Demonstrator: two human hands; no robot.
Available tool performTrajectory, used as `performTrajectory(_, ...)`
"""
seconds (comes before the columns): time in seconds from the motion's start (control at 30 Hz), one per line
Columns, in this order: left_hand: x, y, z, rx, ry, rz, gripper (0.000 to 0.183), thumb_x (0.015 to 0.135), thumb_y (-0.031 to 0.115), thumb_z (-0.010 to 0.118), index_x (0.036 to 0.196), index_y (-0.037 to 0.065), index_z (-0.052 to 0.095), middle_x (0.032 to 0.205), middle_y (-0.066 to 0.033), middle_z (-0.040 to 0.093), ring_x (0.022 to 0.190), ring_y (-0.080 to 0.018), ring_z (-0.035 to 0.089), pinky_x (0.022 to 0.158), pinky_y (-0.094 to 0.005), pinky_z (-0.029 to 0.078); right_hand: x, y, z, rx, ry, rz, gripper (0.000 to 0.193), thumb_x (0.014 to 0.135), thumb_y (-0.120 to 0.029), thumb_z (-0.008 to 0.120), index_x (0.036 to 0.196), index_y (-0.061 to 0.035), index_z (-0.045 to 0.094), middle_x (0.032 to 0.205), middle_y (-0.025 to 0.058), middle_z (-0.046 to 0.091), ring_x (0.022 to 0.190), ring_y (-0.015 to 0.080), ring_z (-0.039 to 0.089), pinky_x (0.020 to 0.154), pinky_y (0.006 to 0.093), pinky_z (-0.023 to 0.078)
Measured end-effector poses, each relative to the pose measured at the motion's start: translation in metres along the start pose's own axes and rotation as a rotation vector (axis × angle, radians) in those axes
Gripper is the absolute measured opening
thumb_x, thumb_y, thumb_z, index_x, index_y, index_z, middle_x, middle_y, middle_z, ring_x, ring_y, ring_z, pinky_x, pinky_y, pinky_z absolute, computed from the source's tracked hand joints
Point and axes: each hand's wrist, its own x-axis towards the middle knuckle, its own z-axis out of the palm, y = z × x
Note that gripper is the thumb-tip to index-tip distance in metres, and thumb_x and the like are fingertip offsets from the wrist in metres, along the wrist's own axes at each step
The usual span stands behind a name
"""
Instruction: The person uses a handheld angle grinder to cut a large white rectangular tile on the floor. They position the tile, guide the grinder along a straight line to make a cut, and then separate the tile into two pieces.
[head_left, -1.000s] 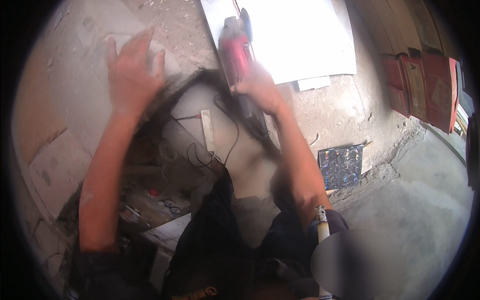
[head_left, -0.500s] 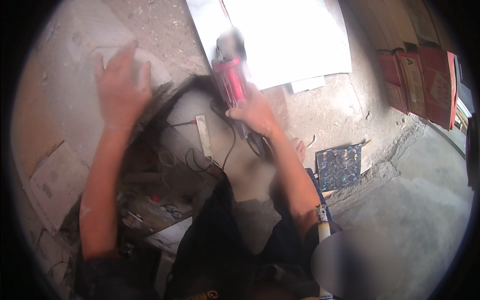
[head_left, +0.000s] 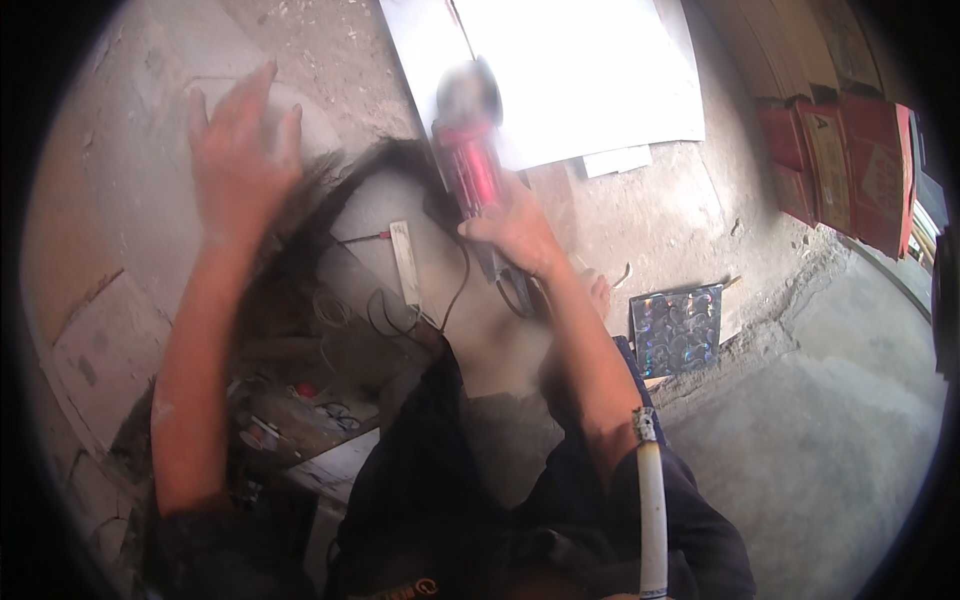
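Observation:
My right hand (head_left: 515, 232) is wrapped round the body of a red angle grinder (head_left: 472, 170). Its blurred head rests over a large, glaring white tile or sheet (head_left: 590, 80), near that piece's left side. A thin dark line runs up the white surface from the grinder head to the top rim. My left hand (head_left: 240, 150) is spread open, palm down, over a dusty pale slab at the left, holding nothing. Whether it touches the slab, I cannot tell. A dark cord trails below the grinder.
A white power strip (head_left: 405, 262) with cords lies between my arms. Red cartons (head_left: 870, 165) stand at the far right. A shiny dark patterned square (head_left: 677, 330) lies near my right forearm. A cigarette (head_left: 651, 510) with ash juts up close by. Broken slabs (head_left: 110, 365) lie left.
The grinder has come slightly toward me over the white piece, in my right hand. My left hand stays spread in nearly the same place. The view has shifted a little.

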Motion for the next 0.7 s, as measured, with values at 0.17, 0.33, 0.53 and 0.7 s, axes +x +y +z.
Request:
performTrajectory(0.17, 0.001, 0.002, 0.000, -0.009, 0.006, -0.013, 0.049, 0.092, 0.020, 0.070, 0.139, 0.012, 0.059, 0.126, -0.0092, 0.070, 0.114, -0.0270, 0.066, 0.117, -0.0538, 0.034, -0.005, 0.005, -0.001, -0.024, -0.010, -0.010, 0.076, 0.067, -0.019, 0.085, 0.133, 0.0019, 0.055, 0.112, 0.0128, 0.068, 0.099, 0.0211, 0.066, 0.092, 0.0340, 0.052)
performTrajectory(0.33, 0.000, 0.001, 0.003, 0.043, 0.005, -0.007, 0.049, 0.092, 0.021, 0.070, 0.139, 0.013, 0.059, 0.125, -0.0093, 0.070, 0.115, -0.0264, 0.066, 0.117, -0.0532, 0.034, -0.012, 0.007, -0.001, -0.038, -0.001, -0.030, 0.074, 0.067, -0.020, 0.085, 0.131, 0.0012, 0.056, 0.111, 0.0121, 0.068, 0.098, 0.0204, 0.066, 0.091, 0.0343, 0.052)
performTrajectory(0.53, 0.000, 0.003, 0.004, 0.054, 0.003, -0.024, 0.050, 0.092, 0.023, 0.070, 0.140, 0.014, 0.059, 0.124, -0.0100, 0.070, 0.115, -0.0260, 0.065, 0.117, -0.0523, 0.035, -0.013, 0.020, -0.001, 0.022, -0.009, -0.028, 0.072, 0.067, -0.020, 0.085, 0.130, 0.0014, 0.056, 0.109, 0.0122, 0.068, 0.096, 0.0207, 0.066, 0.090, 0.0342, 0.052)
performTrajectory(0.7, -0.001, 0.002, 0.004, 0.054, 0.012, -0.034, 0.050, 0.092, 0.024, 0.070, 0.140, 0.015, 0.059, 0.124, -0.0101, 0.070, 0.115, -0.0258, 0.065, 0.117, -0.0517, 0.034, -0.018, 0.024, 0.000, 0.003, -0.001, -0.023, 0.072, 0.066, -0.020, 0.085, 0.130, 0.0014, 0.057, 0.108, 0.0122, 0.068, 0.095, 0.0204, 0.065, 0.089, 0.0338, 0.052)
